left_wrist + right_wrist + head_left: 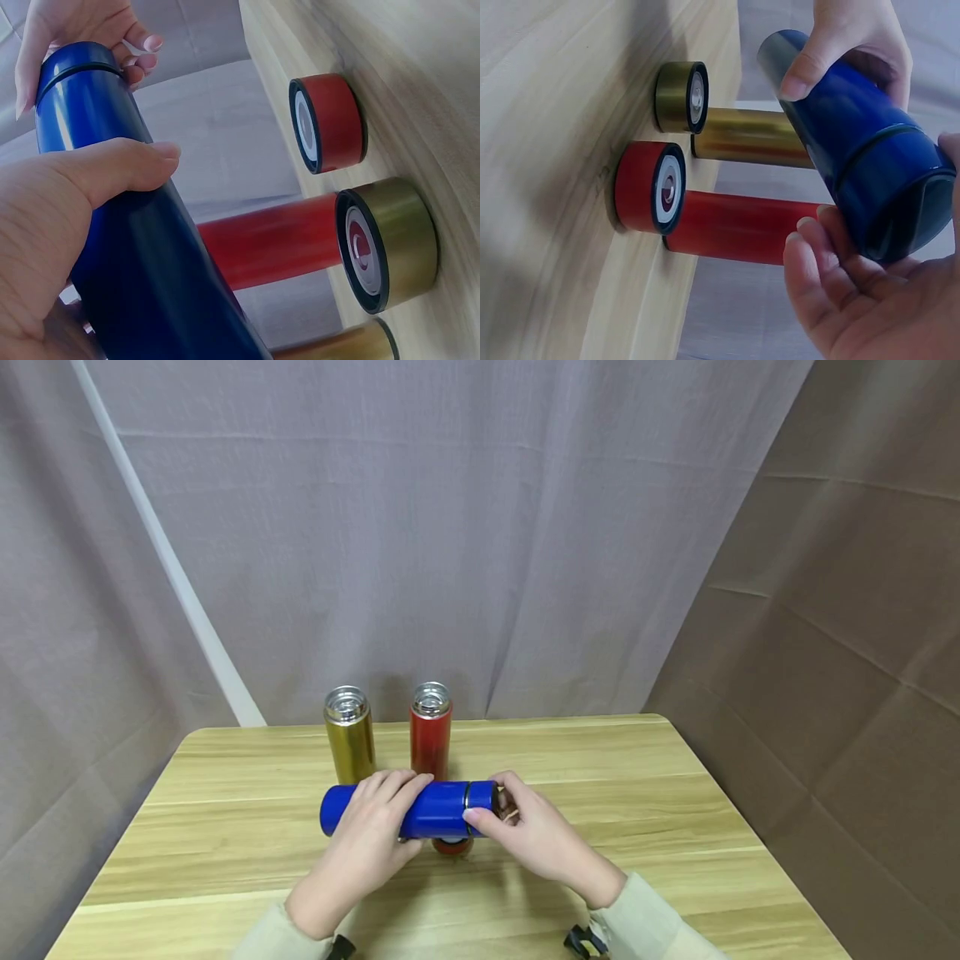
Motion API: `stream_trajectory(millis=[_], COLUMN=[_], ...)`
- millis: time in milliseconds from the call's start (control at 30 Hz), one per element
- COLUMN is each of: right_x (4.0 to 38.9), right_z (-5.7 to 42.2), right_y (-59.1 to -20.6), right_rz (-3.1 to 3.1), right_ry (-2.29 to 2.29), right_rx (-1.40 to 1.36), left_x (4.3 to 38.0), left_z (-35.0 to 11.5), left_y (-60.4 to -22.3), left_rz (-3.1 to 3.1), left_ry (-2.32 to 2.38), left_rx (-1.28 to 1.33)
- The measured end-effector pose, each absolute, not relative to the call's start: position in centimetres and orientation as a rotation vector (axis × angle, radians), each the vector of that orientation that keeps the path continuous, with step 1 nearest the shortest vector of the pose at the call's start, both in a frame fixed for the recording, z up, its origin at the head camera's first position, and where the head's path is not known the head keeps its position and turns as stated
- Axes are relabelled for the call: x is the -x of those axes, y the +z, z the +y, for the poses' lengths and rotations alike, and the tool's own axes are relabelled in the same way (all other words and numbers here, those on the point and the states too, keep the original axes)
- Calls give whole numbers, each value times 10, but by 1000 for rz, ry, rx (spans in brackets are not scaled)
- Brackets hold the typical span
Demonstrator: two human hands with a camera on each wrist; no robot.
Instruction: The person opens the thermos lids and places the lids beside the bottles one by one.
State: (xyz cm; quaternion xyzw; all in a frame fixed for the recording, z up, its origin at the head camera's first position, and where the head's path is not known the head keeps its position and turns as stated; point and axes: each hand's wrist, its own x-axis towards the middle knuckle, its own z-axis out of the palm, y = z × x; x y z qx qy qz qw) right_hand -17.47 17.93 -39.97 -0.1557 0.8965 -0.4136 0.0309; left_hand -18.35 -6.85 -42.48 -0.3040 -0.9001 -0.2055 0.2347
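Observation:
A blue thermos bottle [442,807] lies sideways in the air above the table, its dark-ringed lid [482,795] on the right end. My left hand [378,827] grips the bottle's body from above, thumb on the near side. At the other end, my right hand [532,831] pinches the lid between thumb and index finger, the remaining fingers loosely bent in the right wrist view. Behind the blue bottle stand a gold bottle [351,747] and a red bottle [431,739], both upright with lids off and steel mouths showing.
On the wooden table [637,810], a red lid [641,186] and a gold lid [673,97] rest with their inner sides up, in front of the standing bottles. The head view hides the gold lid behind the left hand and blue bottle. Grey curtains [450,543] hang beyond the table.

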Motion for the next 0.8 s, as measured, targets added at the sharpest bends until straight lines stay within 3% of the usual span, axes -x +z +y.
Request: stream_trajectory(millis=[467,800], right_x=[172,171], right_z=[178,177], right_y=[-402,-402], right_rz=[2866,2879], right_ry=[-1174,-1196], right_rx=[916,733], left_x=[185,184], left_z=[-73,-73], left_y=[-426,-427], left_rz=[-2532,-2540], left_ry=[-608,-602], left_rx=[798,794])
